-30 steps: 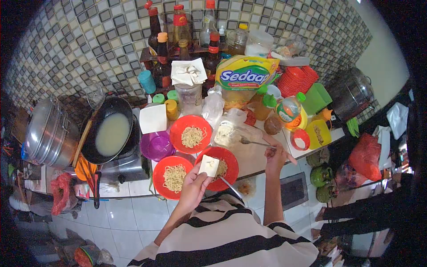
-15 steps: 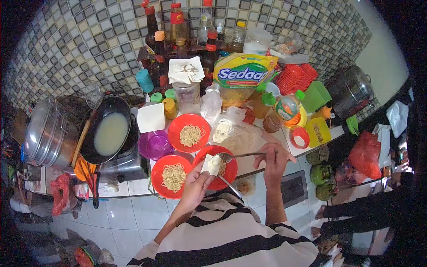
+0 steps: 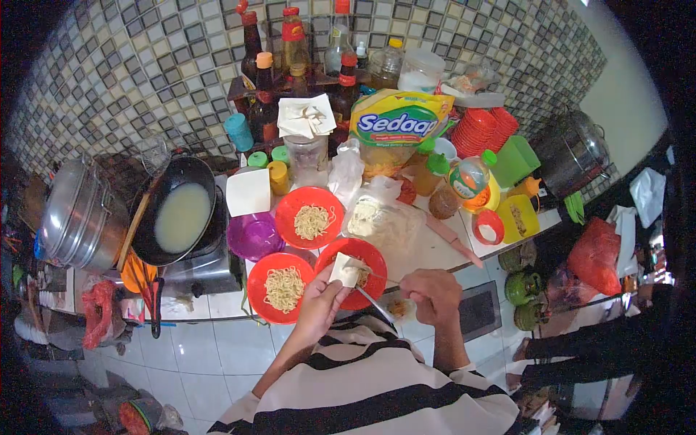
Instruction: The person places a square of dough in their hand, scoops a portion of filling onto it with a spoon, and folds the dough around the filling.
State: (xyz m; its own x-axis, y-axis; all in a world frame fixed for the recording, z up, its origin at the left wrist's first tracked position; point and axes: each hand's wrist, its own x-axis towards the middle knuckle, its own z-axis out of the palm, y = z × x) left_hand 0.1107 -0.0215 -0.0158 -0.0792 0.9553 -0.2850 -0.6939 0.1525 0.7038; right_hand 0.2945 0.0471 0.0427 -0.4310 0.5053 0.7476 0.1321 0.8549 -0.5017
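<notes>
My left hand (image 3: 319,308) pinches a square, cream-coloured dough wrapper (image 3: 346,270), held over the nearest red bowl (image 3: 380,255). My right hand (image 3: 433,296) is closed around the handle of a metal spoon, whose other end reaches the wrapper's surface. A second metal handle (image 3: 375,303) sticks out over that bowl's front rim, below the wrapper. What lies in this bowl is mostly covered by the wrapper. Two more red bowls, one at the back (image 3: 281,210) and one at the left (image 3: 255,304), hold pale noodles. Behind the nearest bowl lies a clear plastic container (image 3: 395,225) with whitish contents.
To the left, a black wok (image 3: 148,243) with cloudy liquid sits on the stove beside a steel steamer pot (image 3: 80,217). A purple bowl (image 3: 246,235) adjoins the noodles. A long pinkish tool (image 3: 453,241) lies at the right. Bottles, jars and a Sedaap bag (image 3: 402,119) line the back.
My right hand has moved down and slightly left with the spoon, which now meets the wrapper at a lower angle. The left hand stays nearly in place.
</notes>
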